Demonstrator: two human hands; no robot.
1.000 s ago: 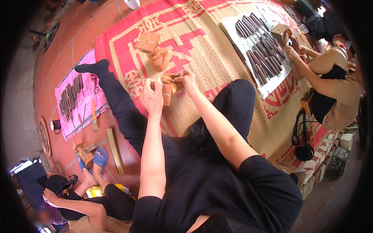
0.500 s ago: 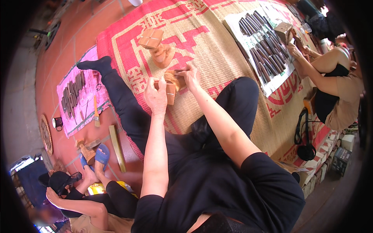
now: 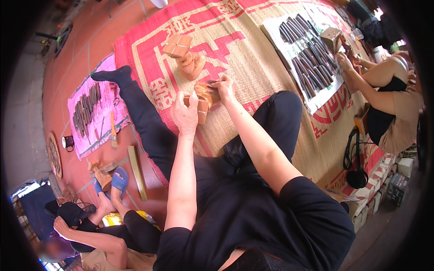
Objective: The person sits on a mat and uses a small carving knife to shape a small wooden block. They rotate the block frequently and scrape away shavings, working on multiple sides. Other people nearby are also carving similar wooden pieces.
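Observation:
My left hand grips a carved wooden piece by its square block base, which has pale crossing lines on it. The far part of the piece is rounded and lighter. Against that part my right hand presses a small dark thing, pinched in its fingers; its kind cannot be made out. Just beyond stands another wooden carving with a similar square block at one end, on the red and straw-coloured mat.
To the right, several dark-handled tools lie in rows on a white cloth. More tools and a brush are on a pink cloth at left. People sit at right and lower left. A wooden bar rests on the tiles.
My right hand has shifted slightly right with the dark thing, and its wrist has turned a little. My left hand and the carved piece have moved slightly right in the picture.

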